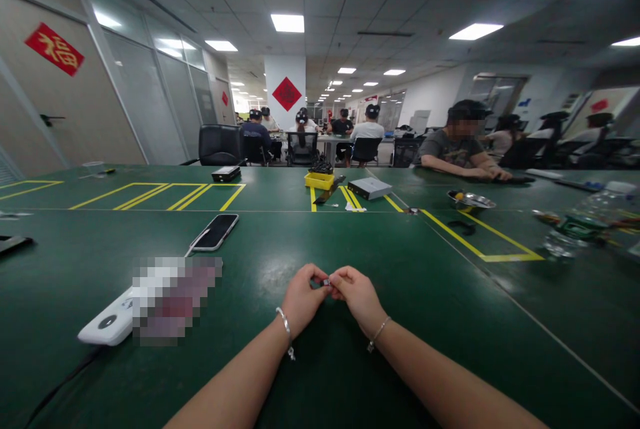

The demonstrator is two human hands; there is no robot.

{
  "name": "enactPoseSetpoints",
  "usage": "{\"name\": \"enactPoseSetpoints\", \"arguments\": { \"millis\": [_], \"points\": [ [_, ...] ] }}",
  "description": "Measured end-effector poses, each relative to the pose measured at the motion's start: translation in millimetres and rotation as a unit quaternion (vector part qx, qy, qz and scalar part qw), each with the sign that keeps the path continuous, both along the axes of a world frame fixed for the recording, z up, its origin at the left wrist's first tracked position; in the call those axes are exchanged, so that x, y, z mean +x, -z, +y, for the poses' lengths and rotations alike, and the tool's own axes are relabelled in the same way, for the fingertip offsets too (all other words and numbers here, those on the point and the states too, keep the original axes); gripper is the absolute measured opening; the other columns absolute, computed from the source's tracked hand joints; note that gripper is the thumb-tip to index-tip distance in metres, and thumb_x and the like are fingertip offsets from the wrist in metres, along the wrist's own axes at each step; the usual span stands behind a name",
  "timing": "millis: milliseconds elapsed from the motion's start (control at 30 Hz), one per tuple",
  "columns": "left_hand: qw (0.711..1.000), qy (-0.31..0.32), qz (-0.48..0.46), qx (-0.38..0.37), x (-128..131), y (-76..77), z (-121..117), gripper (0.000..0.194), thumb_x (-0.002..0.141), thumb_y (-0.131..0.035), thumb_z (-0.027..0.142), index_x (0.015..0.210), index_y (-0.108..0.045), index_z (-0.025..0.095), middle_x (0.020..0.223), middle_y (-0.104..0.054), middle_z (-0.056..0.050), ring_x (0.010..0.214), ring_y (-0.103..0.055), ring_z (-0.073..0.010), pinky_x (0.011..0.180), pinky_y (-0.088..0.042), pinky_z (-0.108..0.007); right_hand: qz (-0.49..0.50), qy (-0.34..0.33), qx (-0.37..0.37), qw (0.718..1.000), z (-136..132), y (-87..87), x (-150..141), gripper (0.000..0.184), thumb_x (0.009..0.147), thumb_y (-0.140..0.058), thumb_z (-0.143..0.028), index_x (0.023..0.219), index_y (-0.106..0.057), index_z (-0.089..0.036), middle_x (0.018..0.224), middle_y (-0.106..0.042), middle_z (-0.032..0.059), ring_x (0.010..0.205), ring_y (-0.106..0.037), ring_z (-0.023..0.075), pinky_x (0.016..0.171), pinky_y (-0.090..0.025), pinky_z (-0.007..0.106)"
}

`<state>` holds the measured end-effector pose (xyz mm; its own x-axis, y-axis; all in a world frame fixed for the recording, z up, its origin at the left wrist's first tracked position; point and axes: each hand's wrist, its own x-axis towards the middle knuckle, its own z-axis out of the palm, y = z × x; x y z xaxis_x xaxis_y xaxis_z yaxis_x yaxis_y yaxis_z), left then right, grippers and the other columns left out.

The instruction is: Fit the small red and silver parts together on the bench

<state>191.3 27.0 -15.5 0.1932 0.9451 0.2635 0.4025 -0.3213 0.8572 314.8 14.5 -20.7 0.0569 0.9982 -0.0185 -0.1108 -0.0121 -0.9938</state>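
Observation:
My left hand (305,299) and my right hand (357,296) meet just above the green table (260,362), fingertips almost touching. Between them is a small piece with a silvery face (327,282), too small to name. Thumb and forefinger of each hand are pinched together on it; the fingers cover most of its outline. To the left of my hands lies a phone (216,232), dark screen up, with a white cable at its lower end. A long white device (107,326) rests nearer on that side, partly blurred out.
Farther back stand a yellow bin (320,180), a silver box (370,188) and a black boxy item (227,174). On the right are a metal bowl (473,200) and a clear bottle (575,226). Yellow tape marks the table. Another person (455,142) sits across, arms on it.

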Motion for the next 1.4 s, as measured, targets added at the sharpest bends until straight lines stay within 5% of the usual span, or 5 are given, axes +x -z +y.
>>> {"name": "enactPoseSetpoints", "arguments": {
  "millis": [467, 833, 1000, 1267, 1400],
  "points": [
    [0.995, -0.053, 0.067, 0.058, -0.5, 1.6, -2.3, 0.003, 0.062, -0.054, 0.017, 0.06, -0.052, 0.018, 0.062, -0.05, 0.003, 0.058, -0.046, -0.0106, 0.053, -0.033, -0.021, -0.12, 0.04, 0.049, 0.991, -4.8, 3.1, -3.6, 0.021, 0.062, -0.058, -0.036, 0.071, -0.062, -0.017, 0.066, -0.062, 0.0036, 0.059, -0.055, 0.0149, 0.058, -0.044, 0.029],
    [0.993, -0.04, 0.074, 0.082, 0.0, 3.1, -2.8, 0.003, 0.062, -0.054, 0.018, 0.062, -0.051, 0.018, 0.062, -0.05, 0.003, 0.06, -0.047, -0.0113, 0.055, -0.035, -0.022, -0.059, 0.004, 0.011, 0.998, -5.4, -5.0, -2.9, 0.016, 0.057, -0.062, -0.029, 0.062, -0.057, -0.015, 0.059, -0.058, 0.0004, 0.056, -0.053, 0.0104, 0.054, -0.042, 0.024],
    [0.997, 0.009, 0.036, 0.07, 0.8, 3.5, -2.8, 0.03, 0.059, -0.058, 0.017, 0.088, -0.052, 0.021, 0.077, -0.055, 0.001, 0.074, -0.052, -0.0146, 0.067, -0.039, -0.026, -0.079, -0.004, 0.038, 0.996, 2.2, -4.5, 8.8, 0.017, 0.054, -0.063, -0.026, 0.063, -0.054, -0.016, 0.059, -0.058, -0.0005, 0.057, -0.053, 0.011, 0.056, -0.041, 0.025],
    [0.999, -0.021, 0.023, 0.039, -8.8, 8.8, 6.1, 0.027, 0.067, -0.053, 0.025, 0.093, -0.051, 0.02, 0.086, -0.059, -0.002, 0.084, -0.054, -0.0169, 0.075, -0.039, -0.03, -0.199, 0.102, 0.041, 0.974, 33.6, -8.7, 89.3, 0.023, 0.06, -0.058, -0.029, 0.081, -0.059, -0.019, 0.072, -0.061, 0.0028, 0.066, -0.055, 0.0146, 0.063, -0.041, 0.029],
    [0.998, -0.04, 0.035, 0.033, -14.2, 8.7, 11.0, 0.02, 0.068, -0.051, 0.023, 0.087, -0.053, 0.019, 0.085, -0.059, -0.003, 0.085, -0.053, -0.0174, 0.076, -0.038, -0.031, -0.419, 0.252, 0.002, 0.872, 31.3, -25.5, 174.0, 0.025, 0.064, -0.05, -0.03, 0.084, -0.06, -0.018, 0.078, -0.061, 0.0073, 0.07, -0.054, 0.0177, 0.062, -0.038, 0.031]
  ]
}}
